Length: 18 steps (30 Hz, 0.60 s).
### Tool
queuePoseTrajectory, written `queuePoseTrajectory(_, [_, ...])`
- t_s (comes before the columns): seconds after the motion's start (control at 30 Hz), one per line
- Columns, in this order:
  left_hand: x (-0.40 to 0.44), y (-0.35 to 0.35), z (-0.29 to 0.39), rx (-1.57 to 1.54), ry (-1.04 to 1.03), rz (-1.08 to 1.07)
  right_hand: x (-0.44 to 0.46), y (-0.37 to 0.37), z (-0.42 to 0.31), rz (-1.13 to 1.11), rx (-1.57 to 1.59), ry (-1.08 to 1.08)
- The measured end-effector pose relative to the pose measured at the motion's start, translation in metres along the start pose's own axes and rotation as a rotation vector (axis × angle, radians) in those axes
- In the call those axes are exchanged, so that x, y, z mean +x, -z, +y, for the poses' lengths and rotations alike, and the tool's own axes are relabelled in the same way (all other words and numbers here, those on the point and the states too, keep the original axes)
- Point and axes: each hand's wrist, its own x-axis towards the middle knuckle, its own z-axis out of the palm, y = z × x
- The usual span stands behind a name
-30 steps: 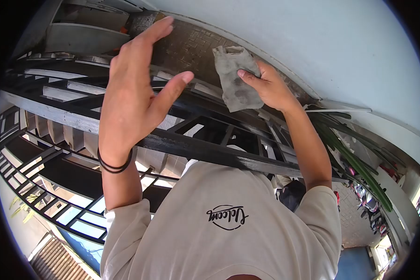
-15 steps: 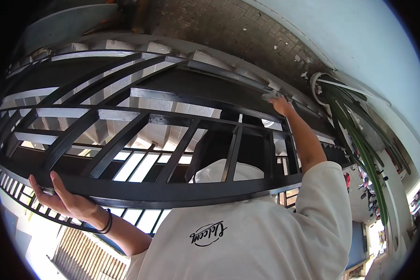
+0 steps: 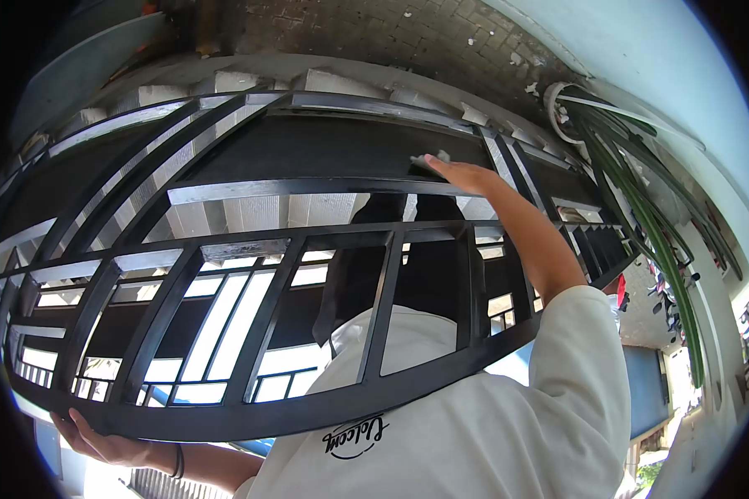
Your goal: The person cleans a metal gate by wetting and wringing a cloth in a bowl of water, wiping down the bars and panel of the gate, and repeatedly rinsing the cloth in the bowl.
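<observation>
A black metal railing (image 3: 250, 422) with upright bars and flat dark panels (image 3: 308, 150) curves across the head view. My left hand (image 3: 108, 447) rests against the outer edge of its top rail at the lower left, fingers extended and a dark band on the wrist. Farther down the railing, my right hand (image 3: 466, 176) presses a crumpled grey cloth (image 3: 431, 158) onto a dark panel. The fingers are closed on the cloth, and the forearm reaches over the top rail.
Light stair steps (image 3: 233, 81) run behind the railing. A white pot (image 3: 560, 112) with long green plant stems (image 3: 649, 241) stands at the right beside a pale wall (image 3: 641, 50). Brick paving (image 3: 374, 33) with scattered debris lies at the top.
My right hand has slid the cloth leftward along the panel. The left hand appears lower in view, still at the top rail. The view has shifted, showing more of the railing's bars.
</observation>
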Motion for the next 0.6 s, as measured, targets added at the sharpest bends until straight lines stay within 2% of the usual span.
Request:
queuePoseTrajectory(0.03, [-0.002, -0.001, -0.002, 0.049, 0.021, 0.028, -0.003, 0.005, 0.015, 0.031, -0.057, -0.072])
queuePoseTrajectory(0.1, [-0.008, 0.005, 0.000, 0.164, 0.018, 0.055, 0.021, 0.013, 0.058, 0.037, -0.021, -0.080])
queuePoseTrajectory(0.17, [-0.018, 0.016, -0.005, 0.239, 0.469, -0.221, 0.025, 0.016, 0.068, 0.043, 0.009, -0.083])
queuePoseTrajectory(0.2, [-0.024, 0.012, -0.008, -0.125, 0.746, -0.095, 0.026, 0.017, 0.074, 0.041, -0.031, -0.090])
queuePoseTrajectory(0.23, [-0.022, 0.008, 0.002, -0.123, 0.748, -0.093, 0.026, 0.018, 0.076, 0.039, -0.072, -0.099])
queuePoseTrajectory(0.3, [-0.011, 0.006, 0.020, -0.802, 1.061, 0.004, 0.039, 0.015, 0.091, 0.069, -0.114, -0.095])
queuePoseTrajectory(0.33, [0.004, 0.007, 0.007, -1.414, 1.466, -0.042, 0.047, 0.014, 0.100, 0.107, -0.154, -0.089])
queuePoseTrajectory(0.37, [-0.003, 0.003, -0.006, -1.415, 1.466, -0.040, 0.055, 0.017, 0.108, 0.108, -0.155, -0.089])
queuePoseTrajectory(0.43, [-0.017, 0.005, -0.027, -2.107, 1.278, 0.070, 0.073, 0.020, 0.124, 0.062, -0.039, -0.087])
queuePoseTrajectory(0.47, [-0.003, -0.003, 0.010, -2.259, 1.228, 0.193, 0.084, 0.020, 0.133, 0.059, -0.038, -0.087])
queuePoseTrajectory(0.5, [-0.005, -0.003, 0.006, -2.253, 1.230, 0.190, 0.096, 0.021, 0.141, 0.061, -0.005, -0.047])
queuePoseTrajectory(0.57, [-0.002, -0.004, -0.004, -2.140, 1.092, -0.080, 0.101, 0.018, 0.146, 0.054, 0.029, -0.006])
queuePoseTrajectory(0.6, [0.001, -0.003, 0.002, -2.249, 1.214, -0.003, 0.099, 0.018, 0.140, 0.066, -0.032, -0.054])
